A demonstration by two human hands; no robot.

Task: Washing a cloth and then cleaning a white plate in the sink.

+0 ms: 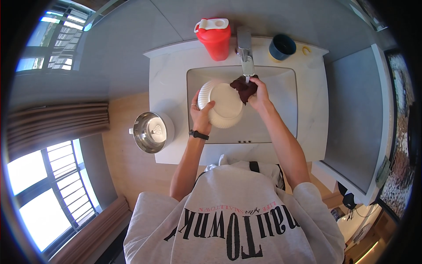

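Over the sink basin [277, 118], my left hand [201, 111] grips a white bowl with a ribbed side [226, 102], its flat base facing up and my thumb lying on it. My right hand [260, 94] holds a crumpled dark brown cloth [245, 88] at the bowl's upper right edge. Directly above the cloth is the spout of a chrome faucet [245, 56]. Water appears to run from the spout onto the cloth. The fingers of my right hand are partly hidden behind the cloth.
Behind the basin stand a red shaker bottle with a white lid [216, 39] and a dark blue cup [282, 48]. A small yellow ring-like item [306, 50] lies beside the cup. At the counter's left edge is a stainless steel pot [152, 132]. A grey panel [356, 122] borders the right.
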